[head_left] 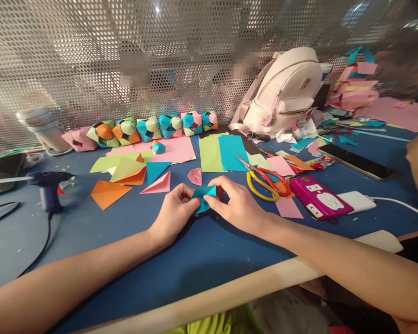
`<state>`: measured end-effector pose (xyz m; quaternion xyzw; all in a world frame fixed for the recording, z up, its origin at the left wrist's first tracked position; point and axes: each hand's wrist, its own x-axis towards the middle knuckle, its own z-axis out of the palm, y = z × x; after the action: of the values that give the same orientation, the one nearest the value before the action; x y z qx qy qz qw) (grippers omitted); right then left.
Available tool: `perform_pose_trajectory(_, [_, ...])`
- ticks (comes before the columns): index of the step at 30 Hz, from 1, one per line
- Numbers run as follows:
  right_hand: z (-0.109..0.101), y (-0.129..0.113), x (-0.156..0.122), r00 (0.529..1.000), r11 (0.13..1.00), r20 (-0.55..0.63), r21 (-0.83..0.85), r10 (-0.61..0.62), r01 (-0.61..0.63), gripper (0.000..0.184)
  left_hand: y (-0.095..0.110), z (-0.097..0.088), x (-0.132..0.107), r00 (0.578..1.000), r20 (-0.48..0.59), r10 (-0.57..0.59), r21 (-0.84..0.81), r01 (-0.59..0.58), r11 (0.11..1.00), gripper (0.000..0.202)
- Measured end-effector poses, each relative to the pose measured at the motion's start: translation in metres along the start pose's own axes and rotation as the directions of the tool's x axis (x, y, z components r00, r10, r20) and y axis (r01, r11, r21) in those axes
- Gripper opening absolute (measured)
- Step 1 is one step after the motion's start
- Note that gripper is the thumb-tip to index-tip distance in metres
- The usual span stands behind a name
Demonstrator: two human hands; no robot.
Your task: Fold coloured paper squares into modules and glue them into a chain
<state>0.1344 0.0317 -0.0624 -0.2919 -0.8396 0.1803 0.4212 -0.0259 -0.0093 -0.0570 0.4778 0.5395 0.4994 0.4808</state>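
Observation:
Both my hands meet over the blue table (202, 250) near its front edge. My left hand (174, 211) and my right hand (235, 204) pinch a small folded piece of blue paper (204, 197) between their fingertips. Just behind it lie a small folded pink piece (195, 176), a pink triangle (158, 184) and a blue triangle (156, 169). To the left lie folded orange paper (107, 192) and a green-and-orange fold (128, 170).
A row of multicoloured paper balls (153, 127) lines the perforated metal screen. Scissors (264, 181), a pink power strip (316, 197), a phone (357, 161), a white backpack (285, 95), flat paper sheets (223, 153), a glue gun (50, 185) and a bottle (43, 130) stand around.

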Motion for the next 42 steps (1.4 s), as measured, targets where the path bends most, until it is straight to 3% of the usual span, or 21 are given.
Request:
perform_pose_trajectory(5, [0.0, 0.001, 0.0, 0.972, 0.974, -0.075, -0.045, -0.224, 0.221, 0.007, 0.001, 0.0, -0.001, 1.0, 0.021, 0.003, 0.016, -0.004, 1.0, 0.015])
perform_pose_trajectory(13, [-0.001, -0.004, -0.001, 0.94, 0.928, -0.045, -0.18, -0.338, 0.325, 0.018, 0.002, 0.001, -0.005, 1.0, -0.002, 0.012, 0.077, -0.012, 0.997, 0.015])
perform_pose_trajectory(21, [-0.002, -0.007, -0.001, 0.941, 0.923, 0.012, -0.193, -0.338, 0.334, 0.006, 0.001, 0.001, -0.005, 1.0, -0.011, 0.02, 0.064, -0.019, 0.998, 0.016])
perform_pose_trajectory(27, [0.0, -0.001, -0.001, 0.956, 0.945, -0.097, -0.212, -0.276, 0.251, 0.012, 0.002, 0.001, -0.006, 0.999, -0.022, 0.038, 0.145, -0.035, 0.989, 0.014])
perform_pose_trajectory(32, [0.0, 0.003, 0.0, 0.958, 0.945, -0.113, -0.231, -0.262, 0.232, 0.007, 0.003, 0.001, -0.007, 0.998, -0.045, 0.031, 0.124, -0.026, 0.992, 0.015])
perform_pose_trajectory(35, [0.0, 0.006, 0.001, 0.959, 0.94, -0.134, -0.272, -0.249, 0.206, 0.015, 0.004, 0.001, -0.007, 0.997, -0.065, 0.037, 0.134, -0.028, 0.991, 0.014])
perform_pose_trajectory(38, [-0.001, 0.006, 0.002, 0.95, 0.916, -0.136, -0.331, -0.283, 0.226, 0.023, 0.005, 0.001, -0.007, 0.997, -0.067, 0.031, 0.148, -0.021, 0.989, 0.014])
perform_pose_trajectory(42, [-0.003, 0.0, 0.002, 0.936, 0.916, -0.126, -0.286, -0.328, 0.282, 0.009, 0.004, 0.001, -0.006, 0.997, -0.067, 0.028, 0.13, -0.019, 0.991, 0.014])
